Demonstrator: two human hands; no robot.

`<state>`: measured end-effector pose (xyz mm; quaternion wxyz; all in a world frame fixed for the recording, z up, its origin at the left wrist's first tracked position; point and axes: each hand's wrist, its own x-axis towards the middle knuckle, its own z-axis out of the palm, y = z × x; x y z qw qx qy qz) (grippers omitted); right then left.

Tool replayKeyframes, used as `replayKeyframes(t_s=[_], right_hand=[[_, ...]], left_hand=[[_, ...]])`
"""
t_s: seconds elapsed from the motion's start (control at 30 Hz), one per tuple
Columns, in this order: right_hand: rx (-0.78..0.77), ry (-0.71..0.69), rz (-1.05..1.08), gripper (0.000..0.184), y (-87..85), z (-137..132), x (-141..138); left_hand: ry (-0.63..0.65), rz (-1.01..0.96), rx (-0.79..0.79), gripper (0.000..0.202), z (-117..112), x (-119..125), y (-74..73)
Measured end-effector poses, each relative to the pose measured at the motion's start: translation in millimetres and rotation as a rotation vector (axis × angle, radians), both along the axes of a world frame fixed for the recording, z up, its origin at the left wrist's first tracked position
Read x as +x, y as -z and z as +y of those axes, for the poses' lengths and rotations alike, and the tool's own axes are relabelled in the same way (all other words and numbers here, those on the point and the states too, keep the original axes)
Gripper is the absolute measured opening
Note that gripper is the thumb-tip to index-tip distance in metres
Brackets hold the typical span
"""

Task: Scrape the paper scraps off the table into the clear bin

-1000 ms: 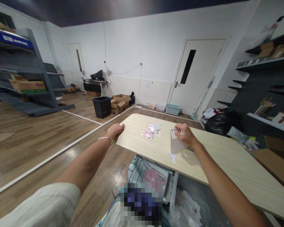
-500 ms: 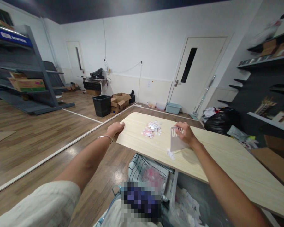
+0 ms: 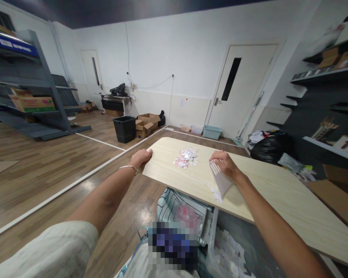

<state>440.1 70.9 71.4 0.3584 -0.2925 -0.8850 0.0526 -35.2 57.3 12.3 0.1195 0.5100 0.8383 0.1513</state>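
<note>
The pale wood-grain bench (image 3: 278, 193), a broad board with rounded far corners, stretched from the left hand away to the right and carried the rest. Below its near edge stood a translucent plastic bin (image 3: 212, 241) with white scraps inside. The left hand (image 3: 141, 157) was clamped on the bench's left edge, thumb uppermost, its fingers largely out of sight. To the right, the right hand (image 3: 224, 164) pinched a thin, flat, whitish plate with slots (image 3: 222, 185) by its slotted upper end; the plate leaned at a slant above the near half of the bench, its lower edge apparently touching the surface. It looked light and fairly stiff, probably smooth plastic, so the slots seemed the best place to take hold, giving the fingers something to hook and leaving the straight lower edge free. Farther off and to the left lay a loose heap of small white and pink flat chips (image 3: 188, 154), which looked almost weightless, easily scattered and better gathered together than picked singly. Smallest was a white cluster of chips (image 3: 216, 194) just beside the plate's lower corner, near the bench's near edge.
</note>
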Motion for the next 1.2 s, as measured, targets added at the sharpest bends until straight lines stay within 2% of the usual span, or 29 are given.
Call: replayKeyframes(t_s=[0.13,0.2,0.37,0.7,0.97,1.2], right_hand=[[0.046,0.1,0.065,0.055,3.9,2.4,-2.1],[0.078,0.158,0.089,0.059,5.7,3.5,-3.1],[0.135,0.248,0.104,0.055,9.5,1.3,-7.2],[0.123,0.188,0.041,0.063,15.7,-3.0,-16.1],[0.183,0.388,0.14,0.058,12.3,-3.0,-12.8],[0.134,0.341,0.079,0.061,13.7,-6.0,-16.7]], left_hand=[[-0.003,-0.002,0.01,0.076,0.9,-0.6,0.8],[-0.007,-0.003,0.012,0.076,1.1,-0.8,0.9],[-0.011,0.001,0.009,0.077,0.7,-0.4,0.4],[-0.005,0.016,0.011,0.08,-0.3,-0.3,0.2],[-0.013,0.01,0.004,0.079,-0.3,0.8,-1.2],[-0.01,0.011,-0.003,0.08,-1.2,0.1,-2.0]])
